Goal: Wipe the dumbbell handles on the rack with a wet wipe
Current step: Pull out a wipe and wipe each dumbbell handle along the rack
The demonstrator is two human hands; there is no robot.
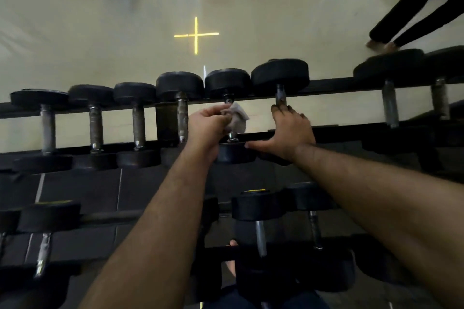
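1. The wet wipe (pixel 237 118) is pinched in the curled fingers (pixel 221 118) of the left hand (pixel 209 124) and bunched round the handle (pixel 231 105) of one dumbbell on the upper rack (pixel 339 83); only the handle's two ends are seen, above and below the wipe.
2. The right hand (pixel 288 130) is laid flat, fingers straight and spread, on the next dumbbell (pixel 280 75) to the right. Nothing is gripped by it; its fingertips touch that handle and its thumb points twd the wiped dumbbell's near head.
3. Risks, judged only:
   - The wipe is crumpled, so contact is prob. uneven; parts of the handle could be missed, esp. the far end near the head.
   - The dumbbell could be rolled in its cradle by a hard stroke, since it isn't held by the right hand.
   - A wet handle could be left slippery.
4. Rel. position: wipe and handle lie inside the left fingers; the right hand lies just beside, to the right.
5. Further out: four more dumbbells (pixel 95 118) stand to the left, w/ handles bare and dull, and others to the far right. A lower rack tier w/ more dumbbells (pixel 261 223) lies below the forearms.
6. Beyond the rack, a pale floor w/ a yellow cross (pixel 196 35) is seen, and another person's legs (pixel 411 12) at upper right.
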